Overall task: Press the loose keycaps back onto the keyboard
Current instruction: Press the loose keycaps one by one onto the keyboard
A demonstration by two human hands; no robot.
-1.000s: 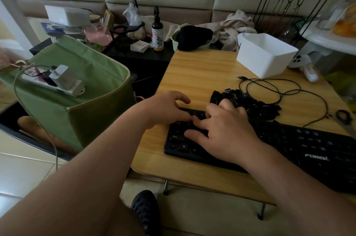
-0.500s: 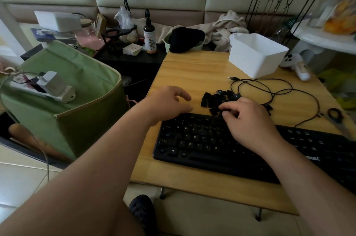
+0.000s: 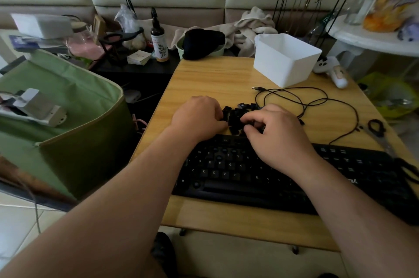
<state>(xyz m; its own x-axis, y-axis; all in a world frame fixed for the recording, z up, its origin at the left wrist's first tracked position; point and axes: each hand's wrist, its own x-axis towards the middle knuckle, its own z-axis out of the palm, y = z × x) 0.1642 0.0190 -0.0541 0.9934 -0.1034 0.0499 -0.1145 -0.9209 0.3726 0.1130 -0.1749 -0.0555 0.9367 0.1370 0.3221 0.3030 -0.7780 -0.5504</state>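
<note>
Green fabric bin (image 3: 68,105) just left of the keyboard (image 3: 283,175), off the desk (image 3: 215,78) edge; left hand (image 3: 197,116) behind the keyboard's rear edge, fingers curled at the left side of the heap of loose keycaps (image 3: 237,115), whether gripping one cannot tell; heap behind the keyboard, too tangled to count; right hand (image 3: 276,135) over the keyboard's rear edge, fingers (image 3: 248,129) bent into the heap, grip likewise unclear; bare wood behind the keyboard up to one white tub (image 3: 285,60); one looped black cable (image 3: 317,105) right of the heap; scissors (image 3: 378,132) near the keyboard's right end.
</note>
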